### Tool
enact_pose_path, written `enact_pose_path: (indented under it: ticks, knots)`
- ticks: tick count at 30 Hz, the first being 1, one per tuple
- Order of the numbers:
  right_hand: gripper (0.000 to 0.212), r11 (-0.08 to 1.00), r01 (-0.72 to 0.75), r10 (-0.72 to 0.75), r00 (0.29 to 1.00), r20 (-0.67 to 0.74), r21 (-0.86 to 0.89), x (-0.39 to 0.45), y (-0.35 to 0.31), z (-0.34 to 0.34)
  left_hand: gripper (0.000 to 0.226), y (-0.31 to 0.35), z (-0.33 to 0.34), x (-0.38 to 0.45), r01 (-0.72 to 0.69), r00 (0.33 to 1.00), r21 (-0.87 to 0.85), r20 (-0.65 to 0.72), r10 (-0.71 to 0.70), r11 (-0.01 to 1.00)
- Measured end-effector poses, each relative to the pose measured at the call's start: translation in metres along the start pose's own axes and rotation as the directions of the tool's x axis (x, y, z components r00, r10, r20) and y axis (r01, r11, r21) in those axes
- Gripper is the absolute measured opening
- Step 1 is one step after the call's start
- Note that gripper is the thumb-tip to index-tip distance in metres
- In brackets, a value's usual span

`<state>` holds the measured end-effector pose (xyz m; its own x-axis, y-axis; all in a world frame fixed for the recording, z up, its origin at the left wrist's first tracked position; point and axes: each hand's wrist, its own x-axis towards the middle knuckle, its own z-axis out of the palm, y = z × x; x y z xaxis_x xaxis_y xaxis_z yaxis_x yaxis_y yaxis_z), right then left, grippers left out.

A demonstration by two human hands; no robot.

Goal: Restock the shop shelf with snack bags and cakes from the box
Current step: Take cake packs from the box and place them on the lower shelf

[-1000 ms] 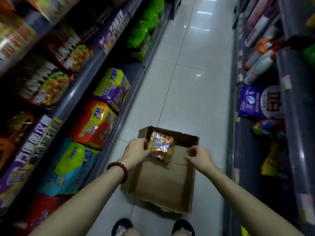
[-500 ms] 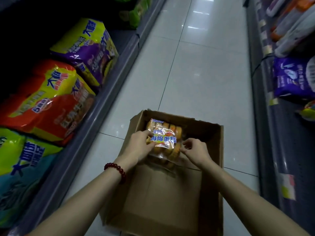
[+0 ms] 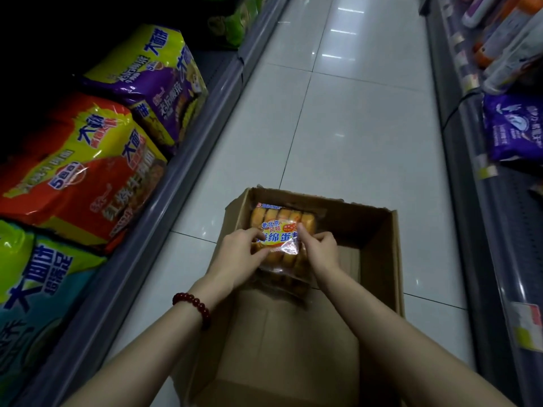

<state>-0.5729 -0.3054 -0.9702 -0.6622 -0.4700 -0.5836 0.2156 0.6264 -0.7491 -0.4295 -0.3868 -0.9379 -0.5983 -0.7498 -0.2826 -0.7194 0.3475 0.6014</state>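
An open cardboard box (image 3: 379,259) stands on the tiled aisle floor below me. Inside its far left corner lies a clear bag of golden sponge cakes (image 3: 282,223) with a yellow and blue label, on top of at least one more such bag. My left hand (image 3: 239,257), a red bead bracelet on its wrist, grips the bag's left edge. My right hand (image 3: 318,249) pinches the bag's right side near the label. The lower part of the bag is hidden by my fingers.
The low shelf (image 3: 164,207) on the left carries big noodle multipacks: purple (image 3: 152,83), red (image 3: 85,168) and green-blue (image 3: 38,289). A right-hand shelf (image 3: 482,201) holds a purple bag (image 3: 512,127) and bottles. White floor tiles (image 3: 352,127) run ahead between them.
My view has dropped closer to the box. My right hand has moved from the box's rim onto the cake bag, so both hands now hold it.
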Motion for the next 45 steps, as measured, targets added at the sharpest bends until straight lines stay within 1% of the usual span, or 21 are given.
enact_pose_path:
  ticks: [3,5,7,10,12,14,15,17,20,23,26,28,31,33,35,37,39,40,41,43,45]
  knots:
    - [0.060,0.996,-0.057,0.060,0.998,-0.035,0.067,0.002,-0.001,0.010,0.036,-0.005,-0.003,-0.002,-0.021,1.000,0.007,0.023,0.021,1.000]
    - [0.074,0.990,-0.085,0.090,0.995,-0.043,0.116,0.006,0.000,0.013,0.034,-0.007,-0.005,-0.003,-0.030,0.999,0.002,0.039,0.030,1.000]
    - [0.086,0.980,-0.124,0.126,0.992,-0.003,0.157,0.007,-0.003,0.013,0.032,-0.009,-0.006,-0.003,-0.041,0.998,0.003,0.051,0.041,0.999]
    - [0.078,0.979,-0.163,0.150,0.982,0.112,0.120,0.008,-0.005,0.009,0.032,-0.010,-0.006,-0.004,-0.056,0.997,0.012,0.058,0.055,0.998]
    - [0.074,0.977,-0.167,0.151,0.981,0.124,0.135,0.007,-0.004,0.006,0.034,-0.010,-0.006,-0.005,-0.055,0.996,0.010,0.063,0.055,0.998]
    - [0.068,0.965,-0.171,0.145,0.979,0.140,0.198,0.005,-0.001,0.000,0.035,-0.007,-0.005,-0.005,-0.045,0.997,-0.006,0.068,0.045,0.999]
    - [0.064,0.966,-0.151,0.126,0.984,0.127,0.212,0.005,0.000,-0.007,0.035,-0.007,-0.004,-0.005,-0.041,0.997,-0.014,0.059,0.042,0.999]
    - [0.062,0.976,-0.084,0.074,0.996,0.056,0.200,0.001,-0.001,-0.027,0.037,-0.005,0.001,-0.003,-0.020,0.999,-0.009,0.038,0.020,1.000]
    - [0.065,0.998,-0.012,0.017,0.998,-0.067,0.068,-0.004,-0.004,-0.067,0.050,-0.005,0.019,0.001,0.057,0.998,-0.049,0.038,-0.055,0.997]
    - [0.065,0.999,-0.024,0.020,0.992,-0.126,-0.031,-0.012,-0.002,-0.093,0.063,-0.011,0.039,0.009,0.119,0.992,-0.082,0.041,-0.116,0.989]
    - [0.064,0.999,-0.043,0.039,0.992,-0.123,-0.027,-0.017,0.002,-0.099,0.078,-0.017,0.057,0.020,0.186,0.981,-0.086,0.081,-0.179,0.979]
    - [0.062,0.999,-0.048,0.047,0.992,-0.117,-0.010,-0.020,0.005,-0.096,0.084,-0.022,0.066,0.026,0.252,0.965,-0.137,0.112,-0.238,0.958]
    - [0.060,0.998,-0.055,0.050,0.992,-0.117,-0.041,-0.023,0.009,-0.089,0.084,-0.031,0.075,0.032,0.317,0.949,-0.218,0.079,-0.307,0.923]
    - [0.061,0.997,-0.045,0.036,0.990,-0.134,-0.069,-0.024,0.013,-0.087,0.077,-0.036,0.080,0.036,0.346,0.938,-0.241,0.081,-0.336,0.907]
    - [0.062,0.995,-0.046,0.032,0.988,-0.151,-0.086,-0.023,0.014,-0.088,0.067,-0.037,0.083,0.038,0.382,0.924,-0.254,0.133,-0.359,0.889]
    - [0.061,0.996,-0.048,0.035,0.987,-0.154,-0.081,-0.023,0.013,-0.090,0.060,-0.035,0.086,0.037,0.405,0.913,-0.253,0.151,-0.378,0.879]
    - [0.061,0.996,-0.050,0.039,0.988,-0.151,-0.069,-0.022,0.012,-0.092,0.070,-0.029,0.086,0.033,0.403,0.915,-0.268,0.139,-0.379,0.875]
    - [0.061,0.996,-0.051,0.040,0.987,-0.155,-0.067,-0.022,0.012,-0.092,0.077,-0.027,0.085,0.031,0.406,0.914,-0.331,0.158,-0.374,0.852]
    - [0.061,0.997,-0.051,0.040,0.986,-0.161,-0.065,-0.022,0.013,-0.092,0.082,-0.025,0.084,0.028,0.400,0.916,-0.436,0.185,-0.355,0.806]
    - [0.061,0.997,-0.050,0.039,0.985,-0.167,-0.061,-0.022,0.015,-0.092,0.086,-0.025,0.083,0.023,0.410,0.912,-0.601,0.257,-0.320,0.686]
    - [0.061,0.997,-0.042,0.031,0.984,-0.173,-0.061,-0.022,0.016,-0.092,0.091,-0.026,0.080,0.020,0.410,0.912,-0.632,0.269,-0.310,0.658]
